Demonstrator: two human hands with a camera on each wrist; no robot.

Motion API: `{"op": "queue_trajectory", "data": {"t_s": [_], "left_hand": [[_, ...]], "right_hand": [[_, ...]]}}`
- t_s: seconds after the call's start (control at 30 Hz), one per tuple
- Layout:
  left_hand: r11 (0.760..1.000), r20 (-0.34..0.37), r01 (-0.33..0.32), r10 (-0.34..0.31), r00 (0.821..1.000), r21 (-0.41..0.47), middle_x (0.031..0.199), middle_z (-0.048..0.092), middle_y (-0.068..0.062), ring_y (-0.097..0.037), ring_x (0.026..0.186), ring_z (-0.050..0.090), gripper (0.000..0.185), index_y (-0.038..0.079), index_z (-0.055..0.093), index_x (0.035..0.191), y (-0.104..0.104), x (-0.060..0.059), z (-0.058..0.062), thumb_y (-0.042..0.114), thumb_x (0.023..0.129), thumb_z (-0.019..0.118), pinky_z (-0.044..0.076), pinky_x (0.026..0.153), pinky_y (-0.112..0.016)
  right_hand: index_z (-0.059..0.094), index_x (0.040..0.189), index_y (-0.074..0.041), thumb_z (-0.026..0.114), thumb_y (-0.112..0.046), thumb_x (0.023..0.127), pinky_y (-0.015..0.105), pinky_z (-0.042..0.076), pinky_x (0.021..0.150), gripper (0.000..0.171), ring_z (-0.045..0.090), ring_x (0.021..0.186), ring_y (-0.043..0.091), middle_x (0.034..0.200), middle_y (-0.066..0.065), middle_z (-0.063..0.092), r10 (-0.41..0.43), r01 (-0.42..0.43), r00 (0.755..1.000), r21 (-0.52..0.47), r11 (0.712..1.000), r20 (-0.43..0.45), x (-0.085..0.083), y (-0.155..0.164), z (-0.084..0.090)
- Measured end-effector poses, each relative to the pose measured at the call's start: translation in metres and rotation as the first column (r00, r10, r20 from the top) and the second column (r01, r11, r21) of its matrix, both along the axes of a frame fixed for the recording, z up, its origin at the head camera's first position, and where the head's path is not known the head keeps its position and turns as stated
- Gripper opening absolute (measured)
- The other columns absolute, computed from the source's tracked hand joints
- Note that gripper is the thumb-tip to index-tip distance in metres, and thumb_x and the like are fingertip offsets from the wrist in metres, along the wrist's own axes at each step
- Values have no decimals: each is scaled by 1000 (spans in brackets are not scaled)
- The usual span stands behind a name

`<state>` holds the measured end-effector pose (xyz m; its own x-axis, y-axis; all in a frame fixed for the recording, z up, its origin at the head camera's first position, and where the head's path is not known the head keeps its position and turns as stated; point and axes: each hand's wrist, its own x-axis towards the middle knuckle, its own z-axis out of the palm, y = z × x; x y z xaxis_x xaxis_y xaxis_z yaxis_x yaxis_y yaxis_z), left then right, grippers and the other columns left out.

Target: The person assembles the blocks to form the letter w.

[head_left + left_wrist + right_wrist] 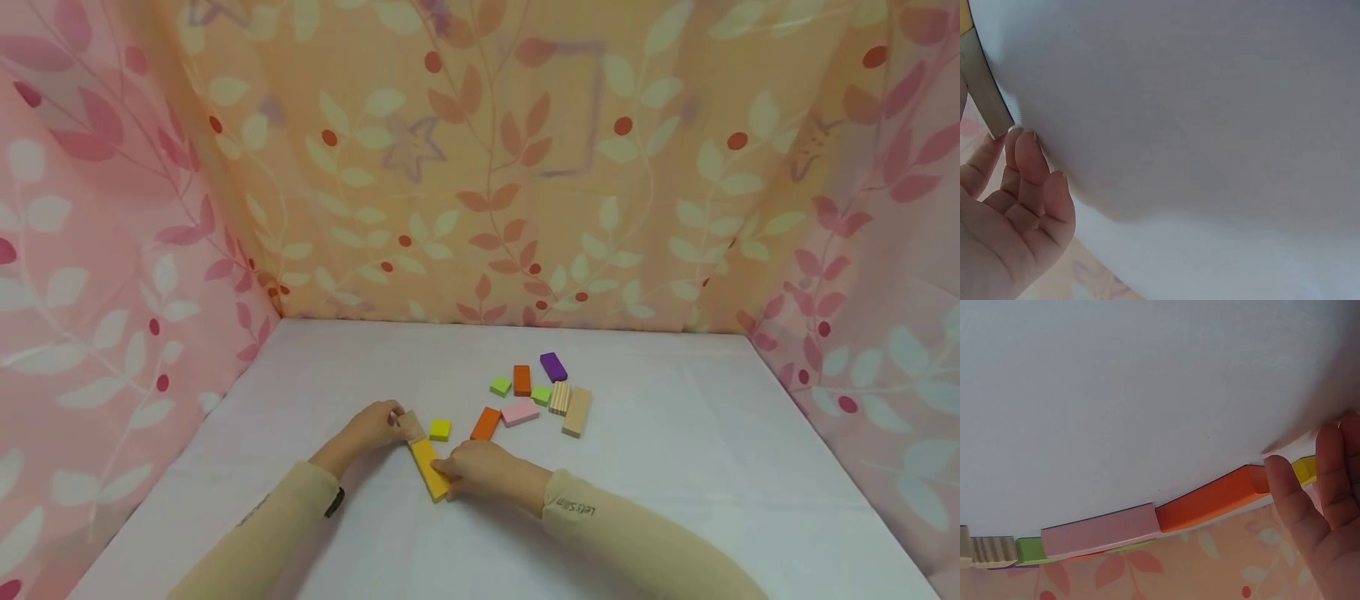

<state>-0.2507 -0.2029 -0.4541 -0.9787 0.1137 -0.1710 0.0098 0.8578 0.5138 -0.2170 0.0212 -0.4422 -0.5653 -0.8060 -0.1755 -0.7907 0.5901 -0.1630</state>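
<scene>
Yellow wood comes first: a long yellow block (429, 468) lies flat on the white bench (675, 500), nearest the person, angled toward the near right. The right hand (483, 471) rests on its near end, fingers curled over the block's edge and holding it. In the right wrist view those fingers (1291, 494) sit at the frame's edge with the other blocks lined up behind them.

Just past the far end of the yellow block, the left hand (372, 427) pinches a small plain wooden block (410, 423) between fingers and thumb; the block touches or nearly touches the yellow one. The left wrist view shows that block (985, 87) just beyond the bent fingertips (1025, 150).

Beside it to the right lies a small yellow cube (439, 429), then a long orange block (486, 423) and a pink block (520, 412). Farther back sit a striped block (558, 397), a plain wooden plank (577, 412), two green cubes (500, 385), a short orange block (522, 380) and, farthest, a purple block (552, 367).

A leaf-patterned curtain (480, 167) encloses the bench on three sides.
</scene>
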Motion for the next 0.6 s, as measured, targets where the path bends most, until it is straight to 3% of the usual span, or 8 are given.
{"op": "queue_trajectory", "data": {"t_s": [0.13,0.6], "left_hand": [[1000,2,10,-10,1000,-10,96,63,-14,-26,88,58,38,-2,62,111,1,-3,2,22,86,76,49,81,-45],[999,79,38,-39,996,21,107,62,-20,-29,94,57,45,-2,58,119,-2,-4,9,24,87,75,48,87,-49]], "right_hand": [[60,135,-22,74,-36,84,15,34,59,55,41,63,6,64,-9,45,-30,30,999,5,1000,-25,3,-4,1],[60,135,-22,75,-35,83,17,33,57,55,40,61,7,60,-8,42,-72,71,997,-15,997,-15,3,-7,-1]]}}
